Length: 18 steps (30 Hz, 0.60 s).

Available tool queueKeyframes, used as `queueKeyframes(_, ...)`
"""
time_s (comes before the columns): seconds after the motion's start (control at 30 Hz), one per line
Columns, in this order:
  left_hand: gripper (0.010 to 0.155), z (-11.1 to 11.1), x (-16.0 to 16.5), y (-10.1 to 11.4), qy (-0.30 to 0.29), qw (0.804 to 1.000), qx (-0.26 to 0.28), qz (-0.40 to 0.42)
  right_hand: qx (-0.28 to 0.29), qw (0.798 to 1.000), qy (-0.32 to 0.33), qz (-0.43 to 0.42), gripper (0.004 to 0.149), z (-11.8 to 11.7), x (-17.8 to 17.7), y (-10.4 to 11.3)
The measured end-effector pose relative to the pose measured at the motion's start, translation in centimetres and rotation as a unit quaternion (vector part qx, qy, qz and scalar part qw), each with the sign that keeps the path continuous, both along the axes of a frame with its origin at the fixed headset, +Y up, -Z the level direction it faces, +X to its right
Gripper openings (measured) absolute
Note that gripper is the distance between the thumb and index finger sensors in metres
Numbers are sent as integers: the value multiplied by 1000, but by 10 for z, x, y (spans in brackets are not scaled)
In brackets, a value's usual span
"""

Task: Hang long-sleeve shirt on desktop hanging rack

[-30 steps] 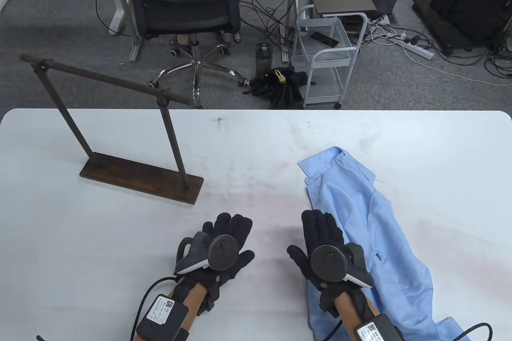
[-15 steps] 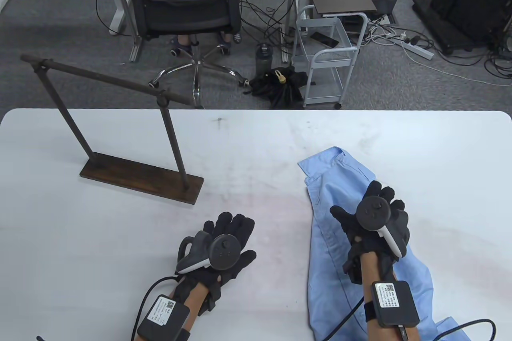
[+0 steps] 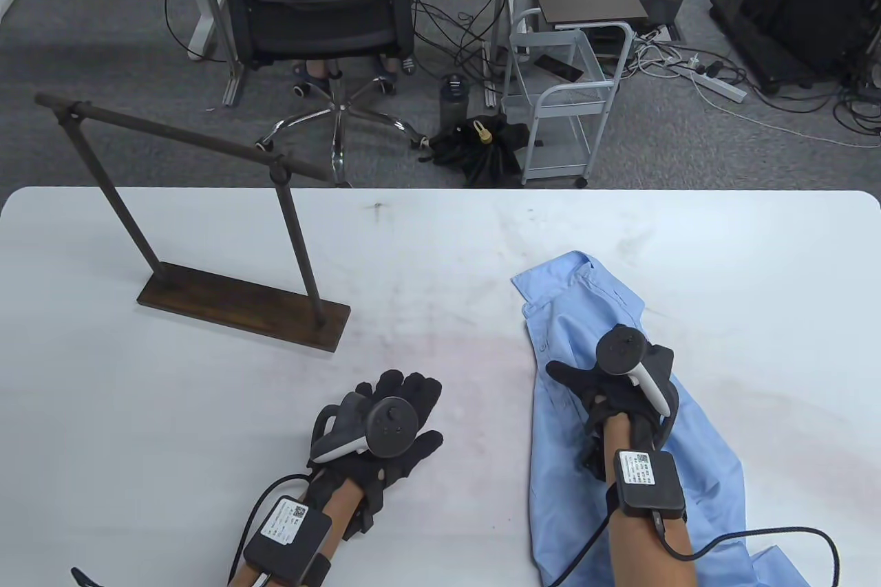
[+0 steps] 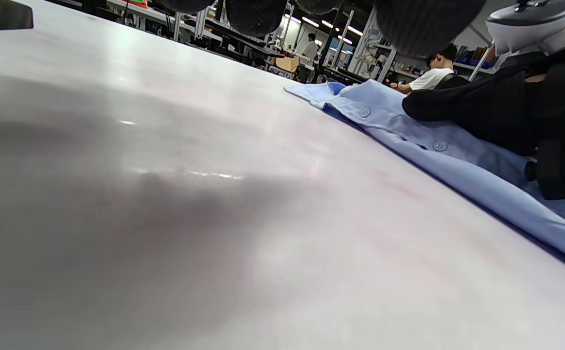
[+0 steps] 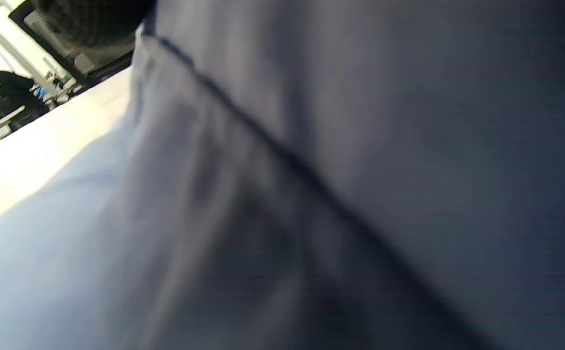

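The light blue long-sleeve shirt (image 3: pixel 585 298) lies crumpled on the right half of the white table (image 3: pixel 440 250), collar at the far end. My right hand (image 3: pixel 606 380) rests on the shirt's middle, thumb spread out to the left; its fingers are hidden under the tracker. The right wrist view is filled with blurred shirt fabric (image 5: pixel 311 194). My left hand (image 3: pixel 402 404) lies flat and empty on the table left of the shirt, fingers spread. The dark metal hanging rack (image 3: pixel 186 140) stands on its wooden base (image 3: pixel 241 312) at the far left. The left wrist view shows the shirt (image 4: pixel 457 155) and my right hand (image 4: pixel 482 107).
Beyond the table's far edge are an office chair (image 3: pixel 316 2), a white wire cart (image 3: pixel 564 91) and floor cables. Bare tabletop lies between the rack and the shirt.
My right hand moved from the shirt's left edge onto the shirt and forward, and it now tips down onto the fabric. My left hand shifted slightly. The shirt's collar edge barely moved.
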<state>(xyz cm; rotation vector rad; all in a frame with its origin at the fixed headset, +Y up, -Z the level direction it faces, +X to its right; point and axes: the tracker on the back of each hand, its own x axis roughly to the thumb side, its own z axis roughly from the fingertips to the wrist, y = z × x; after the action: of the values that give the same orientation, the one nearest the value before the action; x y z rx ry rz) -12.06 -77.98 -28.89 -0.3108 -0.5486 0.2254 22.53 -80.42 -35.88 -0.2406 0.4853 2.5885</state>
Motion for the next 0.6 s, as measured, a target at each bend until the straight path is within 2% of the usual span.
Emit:
queueKeyframes(0.2, 77, 3, 0, 1, -5, 1000, 4, 3, -35, 995, 45, 82, 128, 2, -21, -6)
queueKeyframes(0.33, 77, 4, 0, 1, -7, 1000, 4, 3, -17, 996, 36, 80, 124, 3, -26, 1)
queueKeyframes(0.6, 75, 4, 2, -2, -10, 1000, -3, -6, 39, 990, -4, 137, 115, 9, -21, 10)
